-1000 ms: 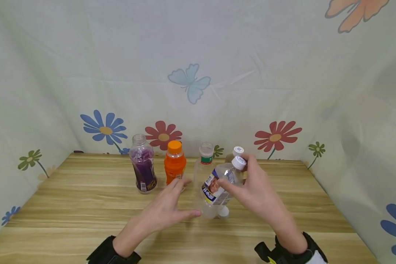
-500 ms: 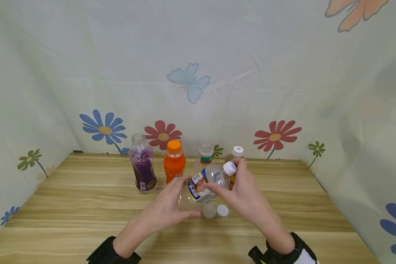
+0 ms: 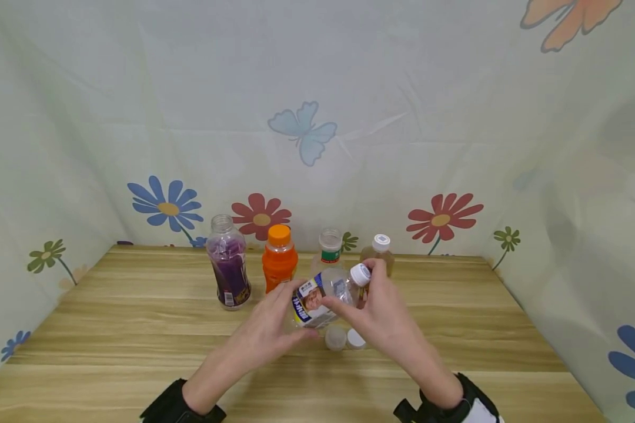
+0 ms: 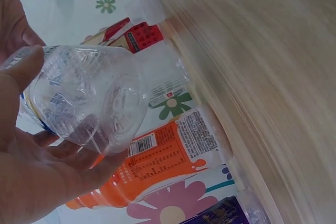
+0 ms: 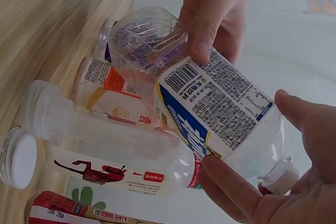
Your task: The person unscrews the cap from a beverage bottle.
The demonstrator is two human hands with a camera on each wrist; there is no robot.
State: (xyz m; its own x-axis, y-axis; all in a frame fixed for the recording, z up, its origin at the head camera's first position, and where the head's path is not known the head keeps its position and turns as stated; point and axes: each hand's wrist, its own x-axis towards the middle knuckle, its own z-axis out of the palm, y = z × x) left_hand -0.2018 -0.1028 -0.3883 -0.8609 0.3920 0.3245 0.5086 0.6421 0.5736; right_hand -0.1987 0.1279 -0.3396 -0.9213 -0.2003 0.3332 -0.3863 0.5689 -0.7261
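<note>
While the left hand (image 3: 267, 321) and right hand (image 3: 385, 311) curl fingers round the clear plastic bottle (image 3: 341, 283), its barcoded blue-and-white label (image 5: 220, 103) flashes Chinese characters, the smallest blurred.

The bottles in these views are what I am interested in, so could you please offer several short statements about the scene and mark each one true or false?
1. The left hand and the right hand both hold the blue-labelled bottle. True.
2. The blue-labelled bottle stands upright. False: it is tilted between the hands.
3. In the head view, the orange bottle stands between the purple bottle and the green-banded bottle. True.
4. The orange bottle is uncapped. False: an orange cap is on it.
5. A loose white cap lies on the table. True.
</note>
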